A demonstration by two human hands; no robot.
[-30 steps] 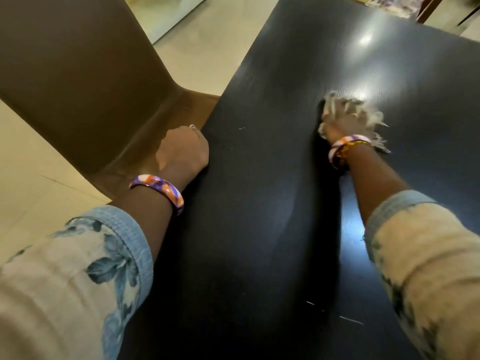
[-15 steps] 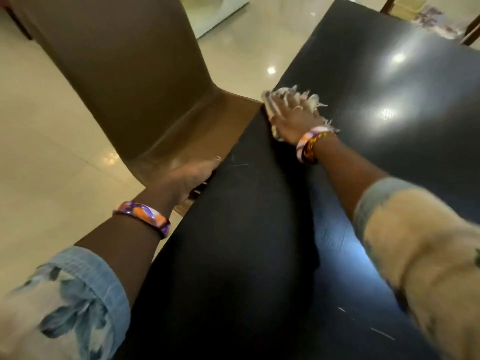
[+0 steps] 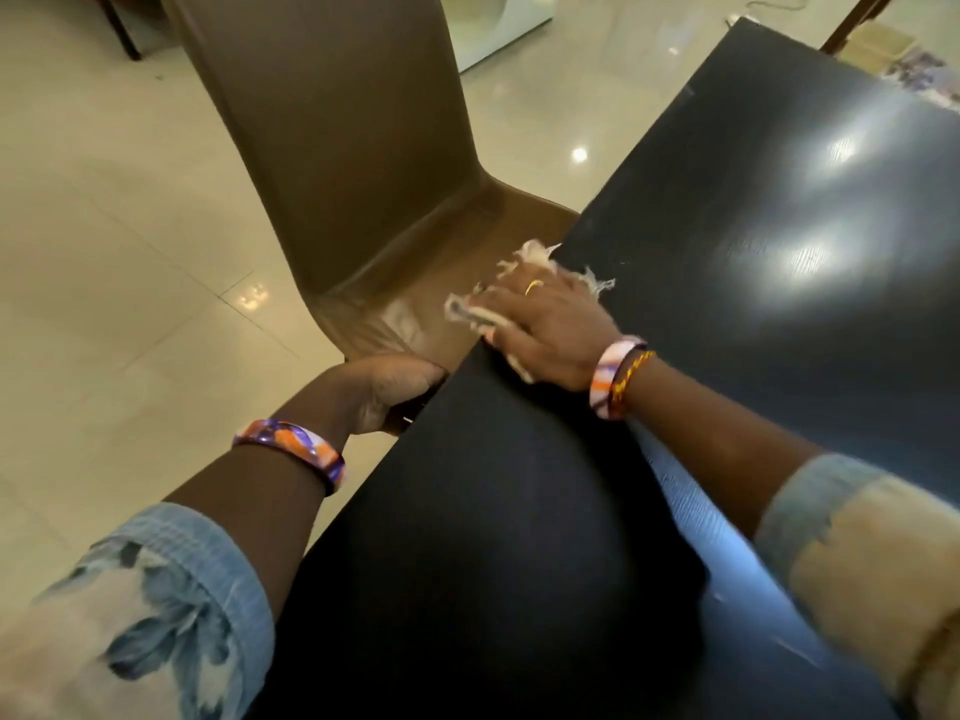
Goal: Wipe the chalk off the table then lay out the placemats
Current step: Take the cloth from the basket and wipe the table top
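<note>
The black table (image 3: 727, 314) fills the right and lower part of the head view. My right hand (image 3: 545, 324) lies with fingers spread flat on a frayed white cloth (image 3: 470, 311), pressing it at the table's left edge, with part of the cloth hanging past the edge over the chair seat. My left hand (image 3: 387, 392) is cupped just below and beside that edge, and its fingertips are hidden under the tabletop. Faint white chalk specks (image 3: 623, 262) remain near the cloth.
A brown chair (image 3: 337, 148) stands tucked against the table's left side, on a glossy cream tile floor (image 3: 104, 252). Patterned flat items (image 3: 919, 70) lie beyond the table's far right corner, and a white cabinet (image 3: 498, 23) stands at the top.
My right hand slid the cloth from mid-table leftward and toward me to the table's left edge. My left hand left the tabletop and dropped beside and below that edge.
</note>
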